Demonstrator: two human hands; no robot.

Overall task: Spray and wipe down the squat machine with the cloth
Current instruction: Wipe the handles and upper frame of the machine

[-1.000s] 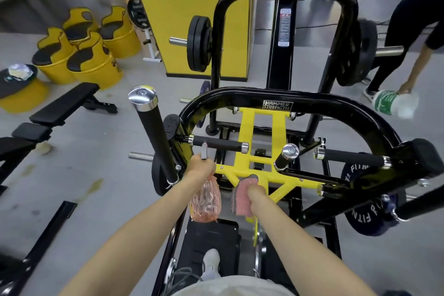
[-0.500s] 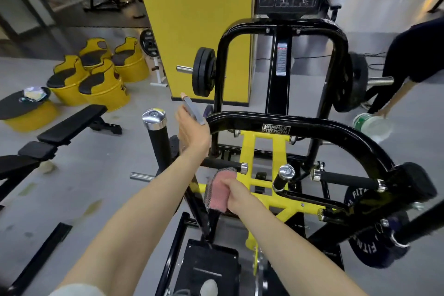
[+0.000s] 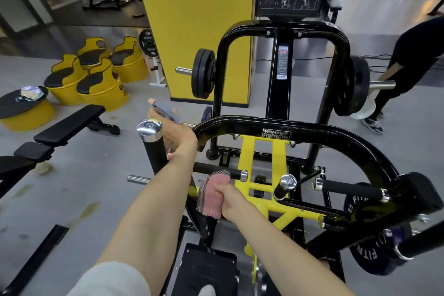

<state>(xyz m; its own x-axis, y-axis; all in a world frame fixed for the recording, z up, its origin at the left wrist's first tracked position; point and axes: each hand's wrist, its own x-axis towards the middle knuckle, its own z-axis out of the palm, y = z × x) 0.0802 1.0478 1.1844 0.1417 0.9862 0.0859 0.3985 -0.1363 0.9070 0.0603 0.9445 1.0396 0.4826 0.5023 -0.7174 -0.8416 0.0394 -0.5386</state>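
Note:
The squat machine point(image 3: 300, 131) is a black curved frame with yellow inner bars and a "Hammer Strength" label, right in front of me. My left hand point(image 3: 179, 138) grips a spray bottle point(image 3: 165, 109); its grey head points up-left, next to the left end of the curved bar and the chrome-capped black handle point(image 3: 150, 138). The bottle's body is mostly hidden by my hand. My right hand point(image 3: 230, 199) clutches a bunched pink cloth point(image 3: 211, 196) just below a short black grip bar point(image 3: 216, 172) on the machine.
A black bench point(image 3: 60, 127) stands to the left, with yellow drum seats point(image 3: 96, 79) behind it. A yellow pillar point(image 3: 192, 19) rises behind the machine. Another person in black point(image 3: 408, 60) bends at the far right. Weight plates point(image 3: 204, 73) hang on the side pegs.
My left hand has lifted the spray bottle from low by the foot plate to the left end of the curved bar. My right hand with the cloth rose towards the grip bar. My view tilted upward.

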